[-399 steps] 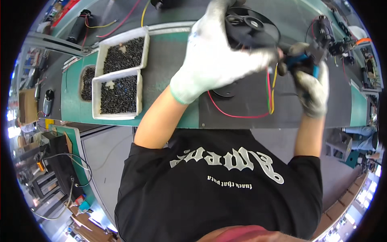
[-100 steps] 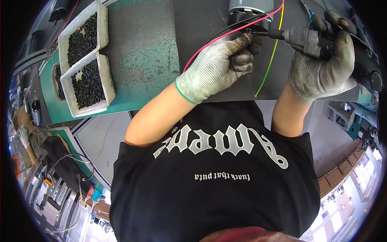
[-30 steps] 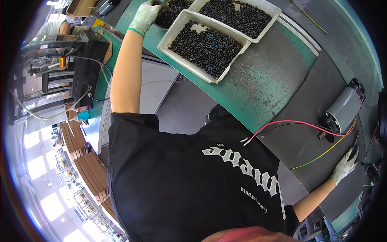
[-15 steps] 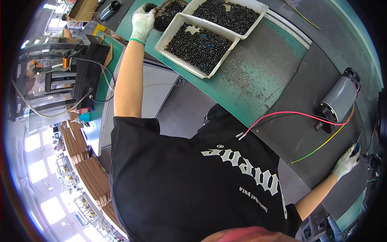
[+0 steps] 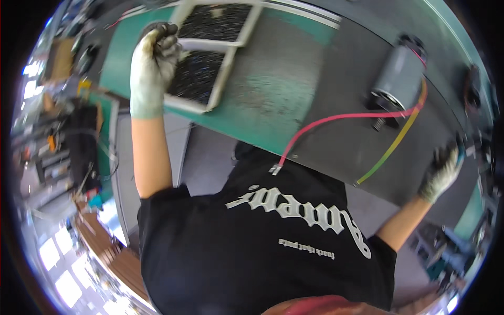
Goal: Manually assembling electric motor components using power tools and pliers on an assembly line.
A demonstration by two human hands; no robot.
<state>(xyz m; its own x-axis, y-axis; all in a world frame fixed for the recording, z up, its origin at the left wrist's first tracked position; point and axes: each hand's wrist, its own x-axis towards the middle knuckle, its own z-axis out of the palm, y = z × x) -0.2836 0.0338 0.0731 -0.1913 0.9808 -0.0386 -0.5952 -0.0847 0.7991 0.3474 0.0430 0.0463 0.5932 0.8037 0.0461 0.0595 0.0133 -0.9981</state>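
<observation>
My left hand, in a white glove with dark fingertips, is raised beside the near tray, partly covering it. Its fingers are curled together; what they hold, if anything, cannot be made out. Blurred small black pieces fill this tray and the far tray. At the right, my gloved right hand is closed on a blue-handled tool, too smeared to tell its kind. Left of that hand lies a grey cylindrical motor, with a red wire and a yellow-green wire trailing toward me.
The bench has a worn green top and a dark mat under the motor. A dark object sits beyond my right hand. Brown cardboard stacks and a side bench with equipment stand to my left.
My left hand has lifted away from the round bowl of black pieces and come nearer, fingers curled. The whole view has turned to the right. My right hand still grips the tool.
</observation>
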